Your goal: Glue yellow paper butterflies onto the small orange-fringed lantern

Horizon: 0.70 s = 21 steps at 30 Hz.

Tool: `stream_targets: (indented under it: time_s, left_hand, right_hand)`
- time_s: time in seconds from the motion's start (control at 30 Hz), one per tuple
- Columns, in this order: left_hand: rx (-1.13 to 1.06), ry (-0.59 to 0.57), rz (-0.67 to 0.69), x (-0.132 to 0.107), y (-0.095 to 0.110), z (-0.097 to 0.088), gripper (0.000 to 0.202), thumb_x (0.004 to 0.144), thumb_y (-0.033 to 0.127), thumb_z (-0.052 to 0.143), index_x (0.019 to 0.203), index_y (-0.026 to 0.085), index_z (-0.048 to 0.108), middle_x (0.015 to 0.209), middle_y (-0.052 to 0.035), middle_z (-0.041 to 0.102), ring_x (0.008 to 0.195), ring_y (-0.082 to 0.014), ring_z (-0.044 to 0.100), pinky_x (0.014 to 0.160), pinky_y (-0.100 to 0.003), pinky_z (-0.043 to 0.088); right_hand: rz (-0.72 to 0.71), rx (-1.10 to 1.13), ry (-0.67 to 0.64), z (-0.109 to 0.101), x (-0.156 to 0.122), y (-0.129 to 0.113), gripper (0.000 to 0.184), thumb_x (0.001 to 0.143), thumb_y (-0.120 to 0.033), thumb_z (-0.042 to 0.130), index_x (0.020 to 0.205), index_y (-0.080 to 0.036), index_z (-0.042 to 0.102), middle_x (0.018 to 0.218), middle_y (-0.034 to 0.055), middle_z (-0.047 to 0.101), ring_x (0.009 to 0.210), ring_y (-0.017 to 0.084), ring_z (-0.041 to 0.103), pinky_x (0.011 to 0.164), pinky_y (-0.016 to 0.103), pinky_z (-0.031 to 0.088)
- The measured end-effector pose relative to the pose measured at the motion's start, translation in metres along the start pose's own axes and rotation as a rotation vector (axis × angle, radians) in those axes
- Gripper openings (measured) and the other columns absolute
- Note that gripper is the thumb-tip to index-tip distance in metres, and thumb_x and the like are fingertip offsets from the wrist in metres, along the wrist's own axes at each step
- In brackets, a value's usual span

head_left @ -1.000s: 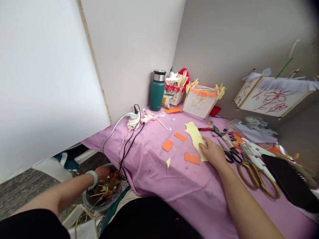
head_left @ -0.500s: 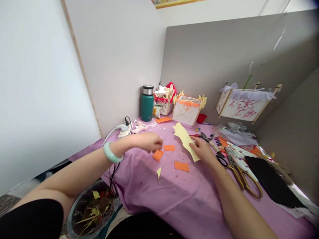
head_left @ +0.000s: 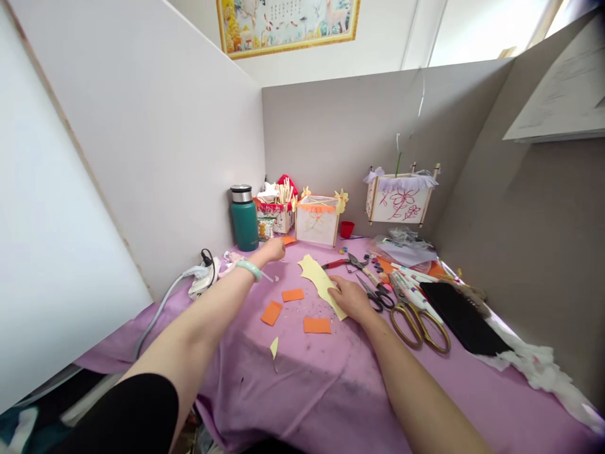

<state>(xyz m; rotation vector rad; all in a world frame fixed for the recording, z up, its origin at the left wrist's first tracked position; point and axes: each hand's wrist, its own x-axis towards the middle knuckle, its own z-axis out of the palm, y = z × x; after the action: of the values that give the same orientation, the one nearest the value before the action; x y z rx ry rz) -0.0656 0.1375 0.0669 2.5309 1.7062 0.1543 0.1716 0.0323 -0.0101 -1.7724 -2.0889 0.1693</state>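
My left hand, with a pale green bangle on the wrist, reaches to the back of the table with curled fingers. It is at the near edge of an orange sheet, partly covering it; whether the fingers grip the sheet is hidden. A pale yellow paper with a jagged cut edge lies slanted in front of me, and my right hand holds its lower right edge. Orange rectangles lie left of and below the yellow paper. Nearer to me is a small yellow scrap.
At the back stand a green bottle, a box of sticks and a white lantern. Another lantern hangs at right. Pliers, gold-handled scissors, markers and a black tablet-like slab crowd the right side.
My left hand has moved from beside the orange rectangles to the orange sheet at the back. My right hand still holds the yellow paper. The view has tilted up and turned right.
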Motion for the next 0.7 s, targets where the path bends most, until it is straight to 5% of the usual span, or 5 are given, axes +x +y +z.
stream_targets:
  time_s: [0.2,0.37,0.53,0.7]
  left_hand:
    - [0.147,-0.201,0.02,-0.047,0.007,-0.003,0.02,0.069,0.025,0.06,0.083,0.016,0.071,0.076,-0.0056,0.069,0.067,-0.0147,0.06,0.063,-0.022,0.043]
    - [0.257,-0.062,0.01,-0.066,0.028,0.012,0.025,0.077,0.018,0.051,0.091,0.008,0.069,0.09,-0.0158,0.068,0.082,-0.0216,0.061,0.068,-0.027,0.041]
    - [0.144,-0.065,0.123,-0.068,0.018,-0.007,0.021,0.074,0.022,0.054,0.088,0.017,0.069,0.088,-0.0049,0.069,0.077,-0.0148,0.059,0.065,-0.021,0.039]
    - [0.214,-0.307,0.143,-0.105,-0.001,-0.016,0.018,0.063,0.023,0.063,0.079,0.02,0.07,0.074,-0.0017,0.067,0.066,-0.0143,0.057,0.061,-0.022,0.039]
  right_hand:
    - [0.009,-0.028,-0.017,0.0,0.001,-0.001,0.042,0.083,-0.03,0.041,0.123,-0.025,0.054,0.098,0.0059,0.069,0.09,0.021,0.062,0.071,0.027,0.04]
    - [0.005,-0.023,-0.017,0.001,0.001,0.0,0.043,0.083,-0.031,0.041,0.124,-0.027,0.053,0.101,0.0052,0.068,0.09,0.022,0.062,0.073,0.028,0.041]
    - [0.014,-0.04,-0.022,0.001,0.001,0.0,0.042,0.084,-0.031,0.041,0.124,-0.026,0.053,0.099,0.0055,0.069,0.091,0.022,0.062,0.072,0.028,0.041]
    - [0.024,-0.054,-0.032,0.001,0.001,-0.001,0.044,0.084,-0.032,0.04,0.126,-0.026,0.052,0.103,0.0068,0.068,0.092,0.024,0.062,0.072,0.029,0.042]
